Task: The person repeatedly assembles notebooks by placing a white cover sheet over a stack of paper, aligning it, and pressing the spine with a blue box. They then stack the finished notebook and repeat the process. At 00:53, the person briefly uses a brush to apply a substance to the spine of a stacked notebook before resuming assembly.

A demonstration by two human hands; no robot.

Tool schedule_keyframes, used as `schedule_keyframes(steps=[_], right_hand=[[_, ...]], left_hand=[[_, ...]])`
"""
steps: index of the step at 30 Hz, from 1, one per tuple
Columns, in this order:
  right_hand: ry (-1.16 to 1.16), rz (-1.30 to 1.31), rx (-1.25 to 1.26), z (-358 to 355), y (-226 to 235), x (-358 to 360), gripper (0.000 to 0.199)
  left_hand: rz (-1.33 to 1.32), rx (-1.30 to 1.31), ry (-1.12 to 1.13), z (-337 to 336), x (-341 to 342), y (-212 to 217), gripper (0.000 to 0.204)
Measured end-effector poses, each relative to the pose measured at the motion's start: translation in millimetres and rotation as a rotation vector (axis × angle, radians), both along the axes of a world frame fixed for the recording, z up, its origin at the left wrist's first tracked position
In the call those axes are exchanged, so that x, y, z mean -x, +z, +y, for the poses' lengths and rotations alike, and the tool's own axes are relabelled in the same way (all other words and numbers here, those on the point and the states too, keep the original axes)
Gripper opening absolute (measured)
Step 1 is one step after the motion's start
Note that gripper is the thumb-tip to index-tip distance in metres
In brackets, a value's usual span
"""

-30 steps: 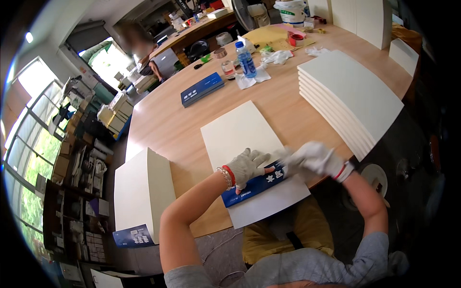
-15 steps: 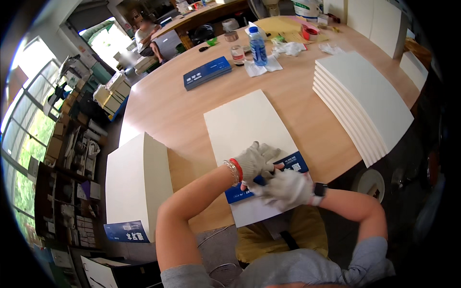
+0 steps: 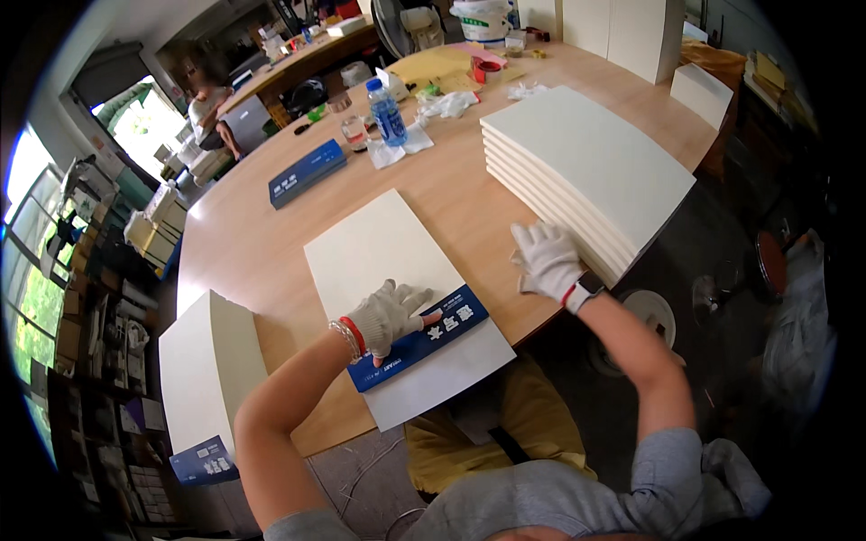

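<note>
In front of me lies a white paper pad (image 3: 383, 248), slanting across the table's near edge. A printed dark-blue paper band (image 3: 460, 317) crosses its lower part. My left hand (image 3: 390, 317), in a whitish knit glove with bare fingertips, rests on the band, fingers spread and laid flat. My right hand (image 3: 548, 260), gloved the same way, is off the pad. It is open with fingers apart, beside the near left side of a tall stack of white pads (image 3: 586, 158).
At the left stands another white stack (image 3: 194, 374) with a blue band at its near end. Further back are blue printed sheets (image 3: 307, 173), a blue-labelled bottle (image 3: 386, 113), a glass jar (image 3: 354, 135) and red tape (image 3: 487, 69). A person (image 3: 212, 117) sits in the far background.
My right hand has left the blue band and moved right to the stack of pads, its fingers spread. The left hand stays on the band. The whole view has shifted.
</note>
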State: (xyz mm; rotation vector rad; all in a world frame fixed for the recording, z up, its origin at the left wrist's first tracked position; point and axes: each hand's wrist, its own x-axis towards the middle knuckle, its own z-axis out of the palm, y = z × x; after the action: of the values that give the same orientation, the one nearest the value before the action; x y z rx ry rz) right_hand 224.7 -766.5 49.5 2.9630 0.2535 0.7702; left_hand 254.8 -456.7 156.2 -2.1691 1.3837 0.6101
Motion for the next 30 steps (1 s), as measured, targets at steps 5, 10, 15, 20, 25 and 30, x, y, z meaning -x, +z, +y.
schedule_keyframes(steps=[5, 10, 15, 20, 25, 30], right_hand=[[-0.032, 0.751, -0.908, 73.8, 47.0, -6.0, 0.054], [-0.095, 0.457, -0.799, 97.8, -10.8, -54.0, 0.056], [0.246, 1.189, -1.446, 94.5, -0.2, -72.4, 0.046], [0.293, 0.893, -1.697, 130.3, 5.8, -76.2, 0.037], [0.61, 0.801, -1.868, 158.5, -13.0, -91.9, 0.038], [0.962, 0.742, -2.007, 245.9, 40.2, -43.3, 0.027]], left_hand=[[-0.294, 0.197, 0.162, 50.1, 25.7, -31.4, 0.064], [0.511, 0.965, 1.128, 69.3, 115.0, -63.7, 0.047], [2.408, 1.858, 1.713, 52.3, 140.0, -109.3, 0.049], [1.468, 2.059, 2.285, 63.7, 120.2, -95.8, 0.03], [1.226, 2.09, 1.998, 102.4, 141.0, -67.1, 0.025], [0.259, 2.078, 1.672, 161.5, 203.3, -11.9, 0.039]])
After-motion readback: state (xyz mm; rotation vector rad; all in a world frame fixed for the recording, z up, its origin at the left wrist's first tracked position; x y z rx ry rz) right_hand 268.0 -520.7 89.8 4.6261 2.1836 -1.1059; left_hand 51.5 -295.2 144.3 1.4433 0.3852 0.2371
